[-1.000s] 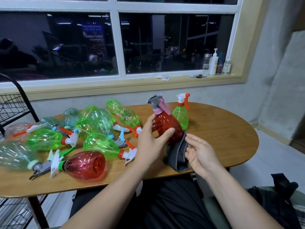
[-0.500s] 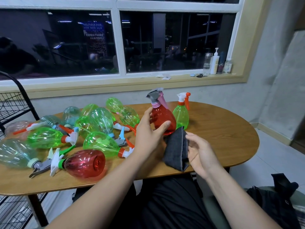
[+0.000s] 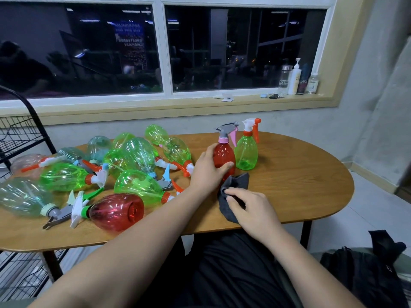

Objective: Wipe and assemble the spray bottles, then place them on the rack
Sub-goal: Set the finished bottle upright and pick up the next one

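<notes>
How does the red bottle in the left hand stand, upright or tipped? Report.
Upright: the red spray bottle has its grey trigger head straight above its body.

upright red spray bottle (image 3: 224, 157), centre: translucent red body, pink collar and trigger, grey head
upright green spray bottle (image 3: 246, 152), centre right: translucent green body, orange collar and trigger, white head
lying red bottle (image 3: 115, 211), lower left: translucent red, green collar, white head
lying green bottle (image 3: 62, 176), left: bright translucent green, orange collar, white head
clear bottle (image 3: 22, 196), far left: pale bluish, grey head
cloth (image 3: 236, 184), centre: plain dark grey
bench (image 3: 300, 185): mid-brown wood grain
rack (image 3: 20, 132), upper left: black wire grid
pump bottle (image 3: 294, 82), upper right: white
</notes>
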Tool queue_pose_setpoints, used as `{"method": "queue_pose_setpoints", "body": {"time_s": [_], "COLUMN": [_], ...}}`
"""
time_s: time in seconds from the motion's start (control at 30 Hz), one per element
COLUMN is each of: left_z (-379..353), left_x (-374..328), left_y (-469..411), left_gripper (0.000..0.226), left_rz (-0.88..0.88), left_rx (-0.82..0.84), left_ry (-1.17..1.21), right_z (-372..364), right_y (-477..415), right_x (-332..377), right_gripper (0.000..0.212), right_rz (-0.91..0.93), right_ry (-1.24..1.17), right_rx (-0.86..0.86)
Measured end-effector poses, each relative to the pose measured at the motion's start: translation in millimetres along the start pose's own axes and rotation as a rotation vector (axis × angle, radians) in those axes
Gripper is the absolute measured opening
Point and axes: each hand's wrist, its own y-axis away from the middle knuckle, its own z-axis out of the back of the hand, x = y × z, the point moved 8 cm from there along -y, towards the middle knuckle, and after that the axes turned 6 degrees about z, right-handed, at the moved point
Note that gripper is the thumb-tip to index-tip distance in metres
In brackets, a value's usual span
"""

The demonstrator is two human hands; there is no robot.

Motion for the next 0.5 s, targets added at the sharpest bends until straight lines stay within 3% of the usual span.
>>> {"method": "queue_pose_setpoints", "body": {"time_s": [0.5], "left_z": [-34], "left_x": [-15], "left_y": [-43], "left_gripper": [0.091], "left_rz": [0.016], "left_rx": [0.188], "left_ry": [-0.290], "right_z": [-6], "right_y": [2], "right_x": [-7], "right_gripper": [0.032], "right_rz": [-0.026], "right_ry": [0.006], "right_rx": [0.080]}}
